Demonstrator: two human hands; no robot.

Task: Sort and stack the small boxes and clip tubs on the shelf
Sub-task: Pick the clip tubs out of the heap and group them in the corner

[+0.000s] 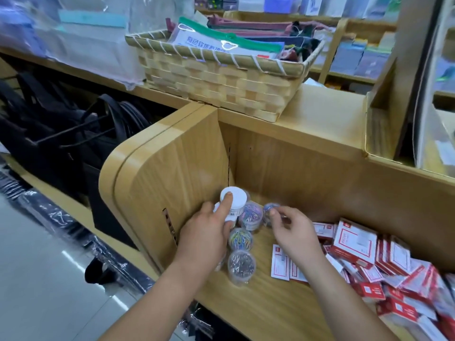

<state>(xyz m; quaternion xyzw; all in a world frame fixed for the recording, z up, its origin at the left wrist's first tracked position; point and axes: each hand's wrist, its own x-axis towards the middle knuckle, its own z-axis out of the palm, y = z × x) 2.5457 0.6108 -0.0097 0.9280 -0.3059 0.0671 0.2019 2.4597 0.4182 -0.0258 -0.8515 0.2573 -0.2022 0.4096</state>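
Observation:
Several clear round clip tubs stand in the left corner of the wooden shelf (258, 299). My left hand (209, 232) grips a tall tub with a white lid (237, 199), its index finger lying across the lid. My right hand (293, 230) pinches a small tub of coloured clips (269, 210) just right of it. Another coloured-clip tub (251, 215) stands between them, one more (240, 239) in front, and a tub of silver clips (241, 265) nearest me. Red and white small boxes (354, 242) lie in a loose heap on the right.
A wooden side panel (172, 173) walls the shelf on the left. A woven basket (221, 80) of zip pouches sits on the ledge above. Black bags (61, 134) hang on the left over a tiled floor. A cardboard display (394, 107) stands at upper right.

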